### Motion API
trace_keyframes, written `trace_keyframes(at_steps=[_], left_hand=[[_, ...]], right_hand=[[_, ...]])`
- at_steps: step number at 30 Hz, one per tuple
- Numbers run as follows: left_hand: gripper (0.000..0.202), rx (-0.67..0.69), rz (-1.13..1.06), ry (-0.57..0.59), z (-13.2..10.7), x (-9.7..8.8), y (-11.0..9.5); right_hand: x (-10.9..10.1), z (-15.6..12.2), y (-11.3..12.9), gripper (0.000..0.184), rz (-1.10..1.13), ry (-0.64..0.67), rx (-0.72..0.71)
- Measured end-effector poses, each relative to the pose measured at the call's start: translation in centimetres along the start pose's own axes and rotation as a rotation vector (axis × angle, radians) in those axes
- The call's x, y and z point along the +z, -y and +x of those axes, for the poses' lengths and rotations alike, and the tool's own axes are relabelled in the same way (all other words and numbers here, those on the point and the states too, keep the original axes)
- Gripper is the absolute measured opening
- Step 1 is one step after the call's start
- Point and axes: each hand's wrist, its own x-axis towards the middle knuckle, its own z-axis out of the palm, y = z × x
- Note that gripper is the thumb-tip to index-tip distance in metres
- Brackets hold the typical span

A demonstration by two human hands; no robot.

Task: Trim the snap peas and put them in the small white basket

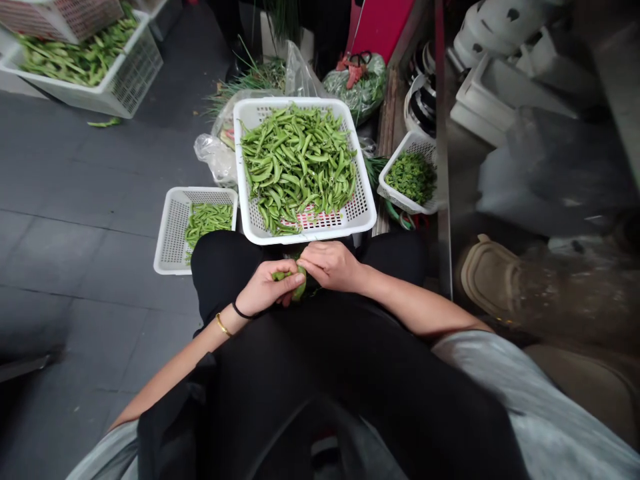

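Observation:
My left hand (274,283) is closed around a few green pea pods (300,283) above my lap. Against it, my right hand (330,263) pinches the upper tip of one of these pods, its fingers curled together. Just beyond my hands, a large white perforated basket (306,237) holds a heap of pea pods (300,160). To the left of my knee sits a smaller white basket (173,230) with more pods (210,220) in it. My palms and some fingertips are hidden.
A white basket of leafy greens (411,177) stands at the right beside a metal table edge (443,167). Plastic bags (217,157) and bundled green stalks lie behind the large basket. Stacked crates (125,80) with green vegetables are at the upper left, on grey floor tiles (75,253).

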Motion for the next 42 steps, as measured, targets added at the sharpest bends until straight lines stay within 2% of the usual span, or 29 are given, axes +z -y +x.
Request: trace_keyframes(at_steps=[3,5,8,12,14,16,18,20,22,24,26,28,30,32,36,38,40,42], left_hand=[[0.030,-0.077,-0.098,0.053,0.2,-0.3,0.0],[0.028,-0.068,-0.065,0.020,0.3,-0.6,-0.4],[0.026,0.010,0.024,-0.052,0.3,-0.9,-1.1],[0.021,0.047,0.082,-0.098,0.1,-0.5,-1.2],[0.018,0.070,-0.018,-0.171,0.1,-0.4,-0.8],[0.016,0.116,-0.211,-0.295,0.2,-0.4,-0.3],[0.014,0.176,-0.394,-0.422,0.3,-0.8,0.2],[0.012,0.230,-0.510,-0.479,0.5,-1.6,0.5],[0.013,0.255,-0.622,-0.450,0.6,-2.3,0.6],[0.014,0.236,-0.741,-0.355,0.6,-2.9,0.6],[0.018,0.205,-0.823,-0.249,0.7,-3.1,0.6],[0.020,0.183,-0.844,-0.166,0.8,-3.0,0.5],[0.012,0.158,-0.834,-0.116,0.9,-2.9,0.5],[0.009,0.125,-0.817,-0.076,0.9,-3.0,0.5],[0.013,0.090,-0.765,-0.030,0.6,-4.1,0.7],[0.019,0.077,-0.732,-0.052,0.6,-4.7,0.9],[0.023,0.048,-0.731,-0.072,0.9,-5.1,1.2],[0.020,0.009,-0.771,-0.071,1.4,-5.3,1.4]], right_hand=[[-0.4,0.2,-0.5,0.035,0.187,0.121,-0.016],[-0.6,0.3,-0.7,0.035,0.271,0.145,0.013],[-0.2,0.6,-0.7,0.034,0.202,0.072,0.061],[0.6,0.6,-0.2,0.033,0.160,-0.012,0.033],[0.4,0.2,0.1,0.031,0.252,-0.072,0.113],[-0.3,-0.5,0.2,0.029,0.364,-0.110,0.240],[-1.2,-1.5,0.0,0.028,0.430,-0.102,0.330],[-2.4,-2.5,-0.4,0.029,0.440,-0.049,0.364],[-3.6,-3.2,-0.9,0.027,0.414,0.082,0.349],[-4.9,-3.2,-1.5,0.020,0.352,0.284,0.329],[-6.0,-2.3,-2.4,0.020,0.252,0.480,0.358],[-6.7,-0.7,-3.8,0.025,0.132,0.579,0.421],[-6.8,1.2,-5.5,0.034,0.015,0.607,0.464],[-6.3,2.9,-6.9,0.034,-0.059,0.682,0.499],[-5.6,4.3,-7.1,0.016,0.080,1.041,0.502],[-6.0,4.3,-6.6,0.033,0.062,1.064,0.431],[-6.3,4.4,-6.8,0.046,-0.042,0.979,0.382],[-5.6,5.0,-8.1,0.038,-0.182,0.875,0.397]])
